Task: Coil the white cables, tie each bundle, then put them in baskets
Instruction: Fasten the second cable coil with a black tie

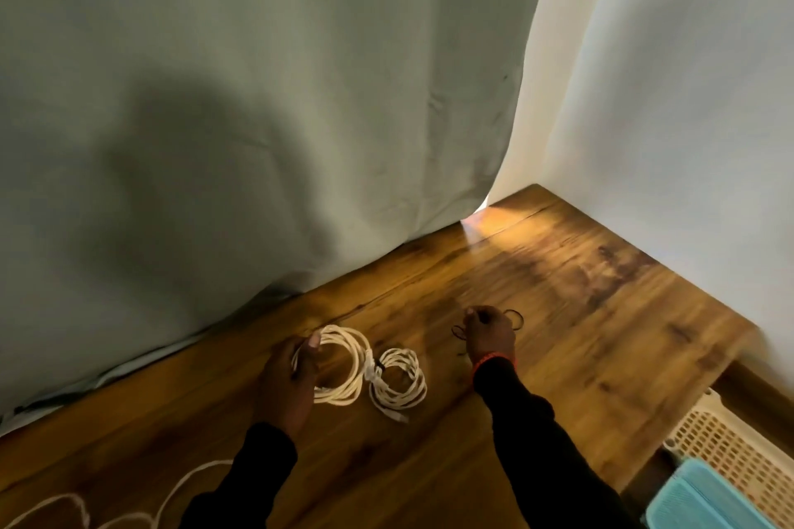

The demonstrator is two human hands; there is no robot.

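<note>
Two hands over the wooden counter [558, 292], well apart. Left hand [288, 382] gripping the larger coil of white cable [343, 365] at its left side, thumb laid across the strands. Beside it, touching, a smaller tied coil [399, 378] flat near the counter's middle. Right hand [490, 335] curled on thin dark ties [515, 318] nearer the right edge. Loose white cable [184, 485] trailing by the near left edge. Cream basket [739, 455] and blue basket [704, 503] below the counter's right edge.
</note>
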